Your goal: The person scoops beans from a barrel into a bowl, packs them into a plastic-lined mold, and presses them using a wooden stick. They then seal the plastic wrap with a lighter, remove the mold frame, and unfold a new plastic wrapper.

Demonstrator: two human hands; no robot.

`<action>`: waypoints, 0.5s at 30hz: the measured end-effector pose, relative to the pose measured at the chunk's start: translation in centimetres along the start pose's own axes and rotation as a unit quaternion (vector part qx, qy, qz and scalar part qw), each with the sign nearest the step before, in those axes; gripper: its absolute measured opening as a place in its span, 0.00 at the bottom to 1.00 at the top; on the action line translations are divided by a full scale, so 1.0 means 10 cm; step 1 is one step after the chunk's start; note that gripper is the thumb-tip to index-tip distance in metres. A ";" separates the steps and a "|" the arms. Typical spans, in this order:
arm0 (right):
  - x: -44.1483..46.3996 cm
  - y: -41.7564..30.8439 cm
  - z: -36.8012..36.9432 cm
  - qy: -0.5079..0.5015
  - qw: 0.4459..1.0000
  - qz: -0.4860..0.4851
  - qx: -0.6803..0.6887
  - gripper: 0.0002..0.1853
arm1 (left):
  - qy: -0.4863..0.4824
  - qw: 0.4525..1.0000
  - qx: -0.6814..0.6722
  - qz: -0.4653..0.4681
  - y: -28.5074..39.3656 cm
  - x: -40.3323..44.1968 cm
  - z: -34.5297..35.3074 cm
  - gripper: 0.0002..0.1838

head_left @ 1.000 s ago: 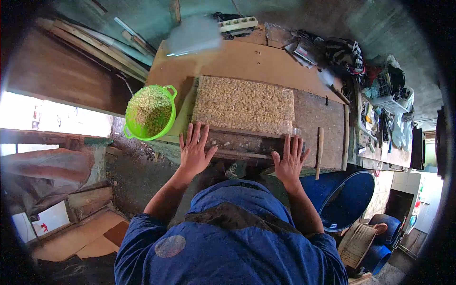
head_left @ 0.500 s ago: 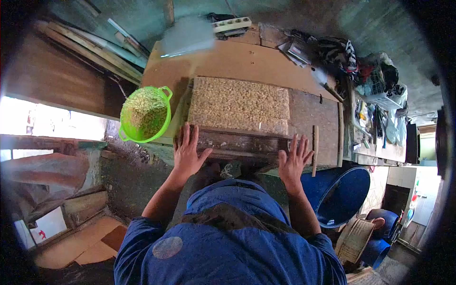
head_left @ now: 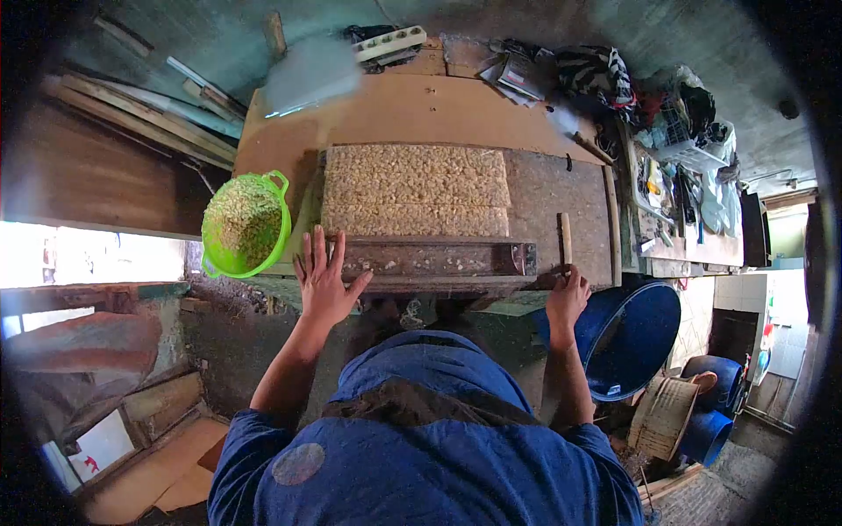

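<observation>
A flat rectangular slab of pale, grain- or nut-like pieces [head_left: 417, 184] lies on a worn wooden board [head_left: 557, 193]. Along its near side runs a dark wooden bar [head_left: 421, 256], speckled with crumbs. My left hand [head_left: 324, 279] rests at the bar's left end, fingers spread. At the front right of the board, my right hand [head_left: 568, 300] has its fingers closed around the near end of a thin wooden stick [head_left: 565, 235]. A bright green two-handled bowl [head_left: 282, 230] with similar loose pieces stands to the left of the slab.
A power strip [head_left: 391, 44] and a clear plastic sheet [head_left: 316, 77] lie toward the back of the table. Cloths and bags crowd the back right. Below the right side stands a large blue barrel [head_left: 638, 337]. Long planks [head_left: 145, 118] lean at the left.
My right hand has left the bar's right end and moved right to close on the wooden stick. My left hand stays at the bar's left end. The view has shifted slightly.
</observation>
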State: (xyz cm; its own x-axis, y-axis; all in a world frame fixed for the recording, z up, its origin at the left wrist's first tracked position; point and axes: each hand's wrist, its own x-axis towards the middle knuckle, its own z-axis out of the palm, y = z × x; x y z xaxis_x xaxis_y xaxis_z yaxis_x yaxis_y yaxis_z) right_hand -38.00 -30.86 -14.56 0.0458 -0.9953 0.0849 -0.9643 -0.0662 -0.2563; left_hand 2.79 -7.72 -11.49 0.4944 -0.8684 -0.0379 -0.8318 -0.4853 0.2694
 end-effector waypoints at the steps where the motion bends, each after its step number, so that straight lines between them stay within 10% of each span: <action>1: 0.03 0.04 0.03 0.007 1.000 -0.014 0.003 0.22 | 0.002 1.000 0.015 0.007 0.01 0.03 0.00 0.50; 11: 0.13 0.26 0.09 -0.014 0.994 0.002 0.111 0.12 | -0.039 0.996 0.042 0.063 0.43 0.20 -0.13 0.47; 15: -0.04 -0.08 -0.45 -0.101 0.834 0.139 0.525 0.07 | -0.070 0.991 0.028 0.110 0.60 0.25 -0.07 0.48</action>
State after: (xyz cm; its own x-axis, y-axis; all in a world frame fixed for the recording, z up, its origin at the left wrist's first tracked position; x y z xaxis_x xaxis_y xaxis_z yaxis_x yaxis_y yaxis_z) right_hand -38.39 -30.06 -10.02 0.0041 -0.9672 -0.2540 -0.1898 0.2486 -0.9498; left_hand -0.77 -12.77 -9.25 0.2639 -0.9573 -0.1178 -0.9302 -0.2849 0.2315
